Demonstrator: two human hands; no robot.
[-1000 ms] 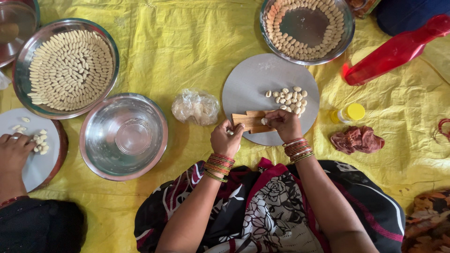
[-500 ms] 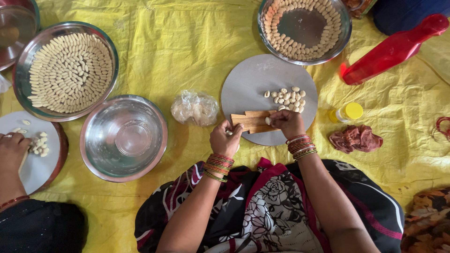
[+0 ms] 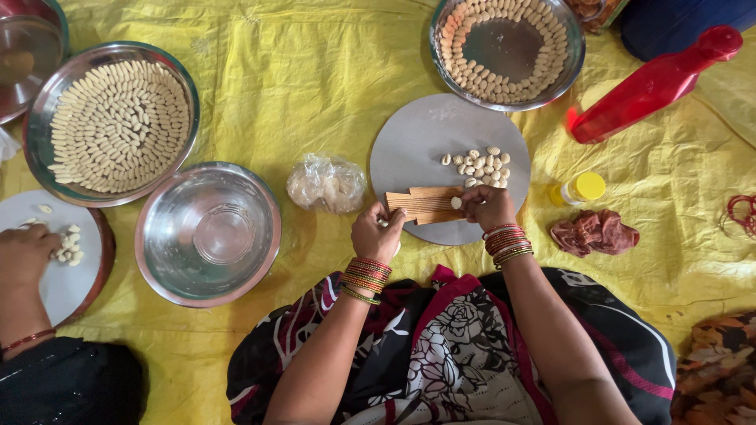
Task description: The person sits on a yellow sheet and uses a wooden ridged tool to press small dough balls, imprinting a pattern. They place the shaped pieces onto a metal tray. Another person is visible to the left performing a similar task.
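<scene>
ridged wooden board (image 3: 421, 205) sits on round grey plate (image 3: 441, 149), left hand (image 3: 378, 234) gripping its near end, right hand (image 3: 488, 206) pinching a small dough bit (image 3: 456, 203) w/ shaped pieces (image 3: 480, 164) just beyond, steel bowl (image 3: 207, 233) further left.

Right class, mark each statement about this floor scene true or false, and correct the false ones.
1. The left hand grips the ribbed wooden board. True.
2. The right hand presses a dough piece on that board. True.
3. The steel bowl is full of dough pieces. False: it is empty.
4. The red bottle stands upright. False: it lies on its side.
5. Shaped pieces lie on the grey round board. True.
</scene>
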